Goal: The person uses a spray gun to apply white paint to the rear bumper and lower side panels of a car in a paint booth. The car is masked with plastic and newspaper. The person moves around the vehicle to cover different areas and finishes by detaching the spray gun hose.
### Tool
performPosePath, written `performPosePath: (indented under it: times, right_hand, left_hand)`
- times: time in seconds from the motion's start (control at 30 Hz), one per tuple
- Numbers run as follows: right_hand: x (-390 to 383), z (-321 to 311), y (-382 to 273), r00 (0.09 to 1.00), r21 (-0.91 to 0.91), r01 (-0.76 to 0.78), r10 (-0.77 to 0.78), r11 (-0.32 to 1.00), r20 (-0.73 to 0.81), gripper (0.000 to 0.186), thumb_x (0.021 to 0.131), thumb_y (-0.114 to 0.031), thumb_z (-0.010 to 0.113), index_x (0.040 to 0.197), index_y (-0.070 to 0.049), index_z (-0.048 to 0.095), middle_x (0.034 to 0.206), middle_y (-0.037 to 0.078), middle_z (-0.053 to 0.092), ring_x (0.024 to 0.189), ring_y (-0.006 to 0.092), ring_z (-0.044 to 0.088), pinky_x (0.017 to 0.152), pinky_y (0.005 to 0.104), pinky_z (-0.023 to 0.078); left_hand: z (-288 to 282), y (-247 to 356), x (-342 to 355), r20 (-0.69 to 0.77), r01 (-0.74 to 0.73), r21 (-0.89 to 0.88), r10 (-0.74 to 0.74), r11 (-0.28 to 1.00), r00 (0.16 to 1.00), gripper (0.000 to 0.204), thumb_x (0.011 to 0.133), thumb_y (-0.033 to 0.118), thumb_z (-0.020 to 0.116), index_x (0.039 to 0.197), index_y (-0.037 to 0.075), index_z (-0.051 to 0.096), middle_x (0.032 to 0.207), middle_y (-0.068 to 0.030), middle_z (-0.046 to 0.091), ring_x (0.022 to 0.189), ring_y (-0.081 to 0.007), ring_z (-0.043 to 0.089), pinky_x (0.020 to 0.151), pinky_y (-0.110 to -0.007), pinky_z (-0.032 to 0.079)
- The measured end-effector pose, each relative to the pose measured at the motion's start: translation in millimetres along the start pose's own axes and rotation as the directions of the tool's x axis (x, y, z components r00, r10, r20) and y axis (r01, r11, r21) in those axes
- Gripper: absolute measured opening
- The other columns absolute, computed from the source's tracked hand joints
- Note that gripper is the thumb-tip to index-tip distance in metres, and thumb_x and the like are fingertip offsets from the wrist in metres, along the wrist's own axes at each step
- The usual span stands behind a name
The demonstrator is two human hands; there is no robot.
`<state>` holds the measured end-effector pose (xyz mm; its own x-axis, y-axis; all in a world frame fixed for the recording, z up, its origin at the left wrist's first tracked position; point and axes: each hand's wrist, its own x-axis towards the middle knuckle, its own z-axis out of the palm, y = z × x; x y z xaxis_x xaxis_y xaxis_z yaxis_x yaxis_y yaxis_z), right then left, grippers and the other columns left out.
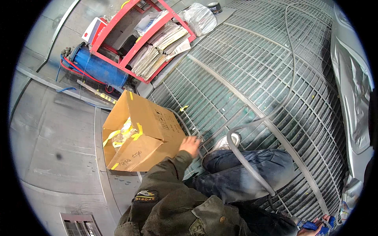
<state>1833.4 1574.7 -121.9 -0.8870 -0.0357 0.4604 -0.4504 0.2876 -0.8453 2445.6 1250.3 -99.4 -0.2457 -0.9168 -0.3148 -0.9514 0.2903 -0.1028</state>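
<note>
Clock: we set twelve at the top of the head view.
Cardboard box (149,121): it sits at nine o'clock from the left hand (189,146), very near; we judge this closeness to be the relation that counts most.
Contact: the hand overlaps the box's three-o'clock side in our view, but we cannot tell whether skin and cardboard touch.
Nearer hand: the left, clearly; from the right hand (312,232) the box lies well apart, toward ten o'clock.
Long axis: the upper edge of the printed wall runs roughly from eleven to five; the lens bends edges, so we cannot name the box's true long axis.
Left fingers: loosely extended and slightly apart, with nothing visible in them; their undersides are hidden from us.
Right fingers: curled about a blue item (310,225) at about four o'clock near the rim; its kind is hard to make out and the hand is partly cut off.
Box mouth: it faces about nine o'clock, showing yellow tape (137,131) and crumpled clear plastic (123,136); we cannot see the bottom.
Hose (241,160): its thick grey length crosses in front of the jeans (260,173), and we lose its end beside the dark clothing.
</note>
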Motion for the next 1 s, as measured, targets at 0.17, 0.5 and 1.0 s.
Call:
performPosePath:
  times: [0.17,0.5,1.0]
  right_hand:
    - [-17.7,24.9,-17.3,0.986,0.096,-0.161,0.164,0.982,-0.026,0.048,0.098,-0.033,0.041,0.105,0.007,0.067,0.107,0.023,0.067,0.098,0.0329,0.065,0.09,0.0432,0.051]
    - [-41.9,48.9,-66.2,0.91,0.151,-0.398,0.41,0.905,-0.06,0.033,0.086,-0.019,0.059,0.102,0.008,0.07,0.107,0.026,0.067,0.099,0.0346,0.066,0.094,0.0435,0.049]
    - [-26.9,94.1,-120.5,0.831,0.268,-0.556,0.536,0.787,0.15,0.046,0.094,-0.028,0.048,0.133,-0.003,0.048,0.137,0.012,0.049,0.127,0.0243,0.045,0.103,0.0367,0.034]
  left_hand:
    - [73.4,-111.3,-31.1,0.254,-0.266,0.632,0.129,0.728,0.958,0.042,0.088,0.027,0.055,0.128,0.015,0.055,0.14,-0.0108,0.047,0.13,-0.0318,0.041,0.111,-0.057,0.025]
    - [216.0,-237.4,-192.2,0.358,0.618,-0.554,-0.51,0.558,0.782,0.066,0.087,0.033,0.068,0.141,0.011,0.039,0.144,-0.0143,0.042,0.123,-0.0357,0.048,0.102,-0.051,0.041]
    - [258.6,-210.0,-83.0,0.125,-0.137,-0.955,-0.779,-0.262,0.615,0.065,0.079,0.017,0.081,0.132,0.012,0.044,0.117,-0.0079,0.061,0.087,-0.0189,0.062,0.064,-0.032,0.051]
